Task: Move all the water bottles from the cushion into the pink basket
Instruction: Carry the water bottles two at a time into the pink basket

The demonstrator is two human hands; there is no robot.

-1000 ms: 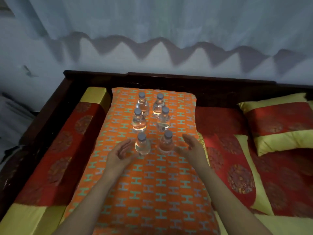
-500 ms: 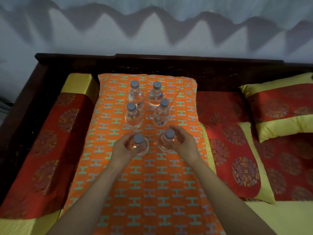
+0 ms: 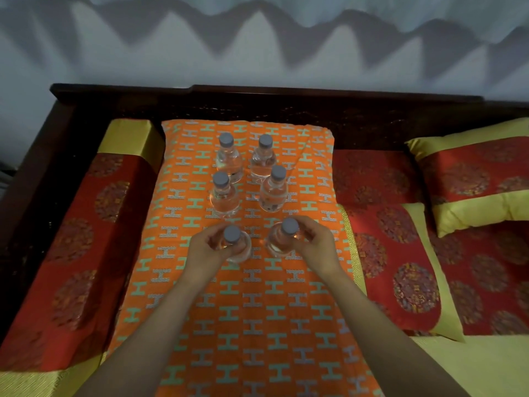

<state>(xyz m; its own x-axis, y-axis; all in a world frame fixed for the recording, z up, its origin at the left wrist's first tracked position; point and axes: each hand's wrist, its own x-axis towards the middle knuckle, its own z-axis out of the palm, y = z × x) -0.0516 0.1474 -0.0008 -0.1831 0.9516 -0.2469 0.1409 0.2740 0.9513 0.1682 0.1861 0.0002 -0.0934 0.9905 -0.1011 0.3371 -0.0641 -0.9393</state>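
Water bottles (image 3: pixel 229 163), seemingly full, on orange cushion (image 3: pixel 257 325): left grip (image 3: pixel 206 247) tight round near-left bottle (image 3: pixel 232 235), right grip (image 3: pixel 313 247) round near-right bottle (image 3: pixel 289 227).

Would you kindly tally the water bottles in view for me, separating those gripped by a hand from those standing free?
Gripped bottles: 2, one in the left hand, one in the right hand
Free-standing bottles: 4
Total: 6
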